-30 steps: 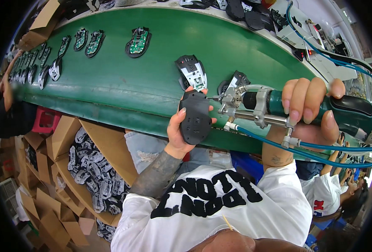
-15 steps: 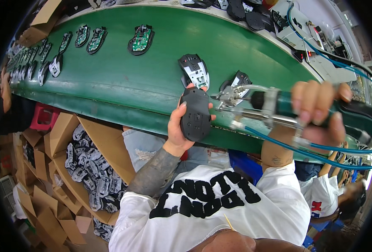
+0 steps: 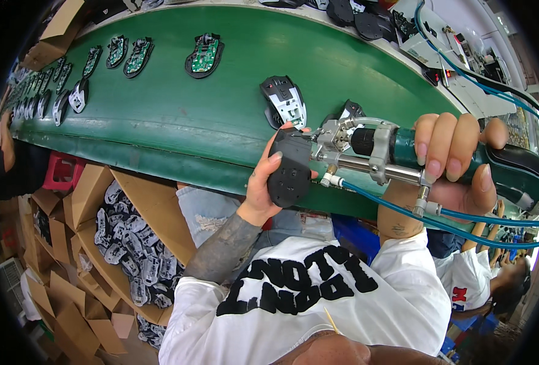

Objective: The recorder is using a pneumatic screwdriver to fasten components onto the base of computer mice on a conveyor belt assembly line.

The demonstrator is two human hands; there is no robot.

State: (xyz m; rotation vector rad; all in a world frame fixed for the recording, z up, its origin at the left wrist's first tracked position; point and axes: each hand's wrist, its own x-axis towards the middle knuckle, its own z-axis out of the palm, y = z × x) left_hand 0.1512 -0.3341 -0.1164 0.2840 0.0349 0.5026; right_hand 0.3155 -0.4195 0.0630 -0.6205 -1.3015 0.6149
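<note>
My left hand [image 3: 261,182] grips a black computer mouse [image 3: 290,176], its underside with screw holes facing up. In my right hand [image 3: 458,155] is a green electric screwdriver [image 3: 403,145] with a metal feed head and blue air hoses [image 3: 385,196]. The screwdriver's tip meets the upper right of the mouse's underside. Just beyond lies a mouse shell [image 3: 286,100] in black and white on the green belt [image 3: 160,112]. Another mouse shell [image 3: 350,111] sits partly hidden behind the screwdriver.
Mouse bases with green circuit boards [image 3: 205,56] lie along the belt to the left, with several shells [image 3: 79,96]. A cardboard box [image 3: 154,204] full of grey mouse parts [image 3: 136,243] stands at lower left. A machine [image 3: 464,85] is at the right. Other people work at both sides.
The screwdriver has come left onto the mouse, and its right-hand grip is no longer blurred. The mouse has shifted slightly right and turned a little.
</note>
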